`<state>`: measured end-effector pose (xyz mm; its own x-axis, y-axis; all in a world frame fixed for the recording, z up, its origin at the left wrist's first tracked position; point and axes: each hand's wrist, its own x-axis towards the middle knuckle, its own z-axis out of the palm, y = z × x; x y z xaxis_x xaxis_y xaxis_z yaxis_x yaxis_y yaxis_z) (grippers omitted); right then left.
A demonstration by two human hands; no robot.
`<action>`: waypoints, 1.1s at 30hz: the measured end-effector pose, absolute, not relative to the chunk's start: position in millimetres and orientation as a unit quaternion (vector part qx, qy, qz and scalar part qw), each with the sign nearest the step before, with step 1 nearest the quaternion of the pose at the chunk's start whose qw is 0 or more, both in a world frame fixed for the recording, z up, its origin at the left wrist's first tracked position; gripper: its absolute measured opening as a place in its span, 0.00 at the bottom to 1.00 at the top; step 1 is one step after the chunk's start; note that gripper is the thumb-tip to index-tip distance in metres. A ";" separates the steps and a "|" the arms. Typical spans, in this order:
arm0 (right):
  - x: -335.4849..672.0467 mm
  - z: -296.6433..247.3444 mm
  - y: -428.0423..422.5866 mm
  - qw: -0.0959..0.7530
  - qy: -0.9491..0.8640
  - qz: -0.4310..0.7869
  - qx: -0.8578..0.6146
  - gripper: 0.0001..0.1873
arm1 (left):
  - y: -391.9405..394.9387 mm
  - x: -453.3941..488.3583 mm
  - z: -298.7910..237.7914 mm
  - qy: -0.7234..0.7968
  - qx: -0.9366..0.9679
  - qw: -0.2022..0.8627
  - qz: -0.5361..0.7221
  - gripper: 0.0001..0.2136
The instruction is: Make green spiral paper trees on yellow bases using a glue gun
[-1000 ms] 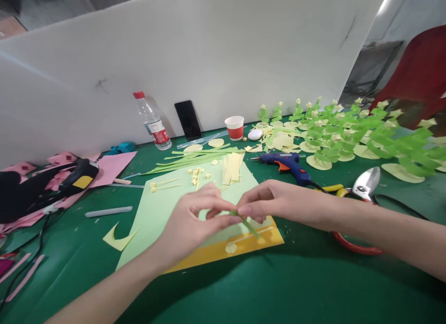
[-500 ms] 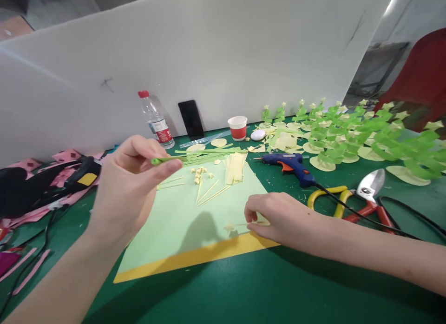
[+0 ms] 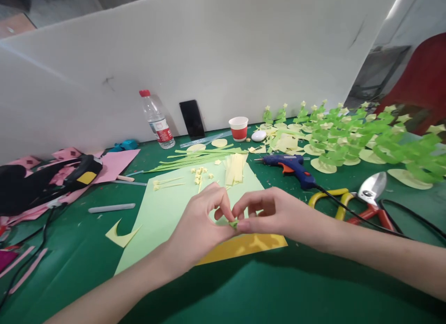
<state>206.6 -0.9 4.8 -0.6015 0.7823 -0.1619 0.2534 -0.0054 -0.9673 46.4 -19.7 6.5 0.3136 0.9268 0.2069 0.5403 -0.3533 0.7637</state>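
My left hand [image 3: 205, 217] and my right hand [image 3: 268, 212] meet above the front of a light green sheet [image 3: 163, 221]. Fingertips of both pinch a small green paper strip [image 3: 233, 224], which they mostly cover. Whether the thin star-topped stick is still in my right hand, I cannot tell. Beyond the hands, small pale yellow paper stars [image 3: 199, 171] lie on the sheet, beside a bundle of pale yellow strips [image 3: 235, 169]. Thin star-tipped sticks [image 3: 167, 182] rest at its left, and long green strips [image 3: 195, 159] lie along its back edge.
At right lie a blue glue gun [image 3: 291, 165] and shears [image 3: 369, 198] with a cable across them. Several green spiral paper plants [image 3: 348, 133] stand behind. A bottle [image 3: 160, 124], phone [image 3: 192, 119] and paper cup [image 3: 239, 128] line the white board. A glue stick [image 3: 111, 208] lies left.
My left hand has come down and right with the green strip, meeting my right hand. Both now pinch the strip. The star-topped stick seen in my right hand before no longer shows.
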 end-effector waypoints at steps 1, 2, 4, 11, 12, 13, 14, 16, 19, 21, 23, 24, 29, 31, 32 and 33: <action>205.1 4.3 -3.3 0.221 -0.654 0.609 -0.390 0.12 | -20.3 47.2 4.9 0.483 0.760 0.291 0.324 0.15; 203.7 3.2 -5.1 0.221 -0.643 0.618 -0.395 0.12 | -20.7 47.6 3.6 0.481 0.764 0.286 0.322 0.15; 202.1 0.8 -6.9 0.218 -0.632 0.624 -0.405 0.12 | -20.8 47.6 2.0 0.474 0.771 0.276 0.323 0.15; 209.2 4.9 0.0 0.201 -0.637 0.620 -0.412 0.13 | -15.7 43.2 0.6 0.427 0.806 0.213 0.351 0.07; 210.9 6.7 1.5 0.192 -0.640 0.620 -0.411 0.13 | -15.0 42.5 -0.3 0.412 0.814 0.203 0.355 0.06; 212.5 8.4 2.9 0.181 -0.644 0.621 -0.408 0.12 | -14.4 41.9 -1.2 0.398 0.822 0.198 0.356 0.04; 213.9 10.0 4.1 0.170 -0.648 0.622 -0.405 0.12 | -14.2 41.4 -1.8 0.385 0.828 0.201 0.353 0.02; 215.9 12.6 5.8 0.149 -0.653 0.625 -0.402 0.10 | -14.7 40.8 -1.8 0.363 0.839 0.217 0.341 0.04; 217.5 15.1 7.0 0.130 -0.653 0.628 -0.404 0.09 | -17.0 40.6 2.1 0.348 0.844 0.242 0.328 0.07; 218.7 16.4 7.0 0.129 -0.653 0.630 -0.399 0.10 | -18.7 40.8 5.4 0.361 0.831 0.259 0.336 0.07; 220.3 17.7 6.7 0.125 -0.659 0.637 -0.380 0.11 | -19.6 41.4 7.8 0.385 0.804 0.280 0.356 0.04; 221.0 18.4 6.5 0.120 -0.662 0.641 -0.369 0.11 | -19.7 41.9 8.6 0.401 0.787 0.291 0.368 0.03; 219.9 18.7 3.9 0.115 -0.662 0.644 -0.364 0.13 | -18.8 45.1 9.4 0.473 0.722 0.337 0.376 0.07; 217.3 17.2 1.9 0.127 -0.655 0.646 -0.371 0.13 | -19.4 46.1 9.0 0.485 0.716 0.348 0.363 0.09; 216.0 16.3 0.7 0.132 -0.650 0.649 -0.373 0.12 | -20.1 46.6 8.6 0.488 0.716 0.350 0.356 0.10; 214.9 15.5 -0.6 0.140 -0.645 0.651 -0.375 0.12 | -20.8 47.1 8.1 0.490 0.720 0.348 0.348 0.11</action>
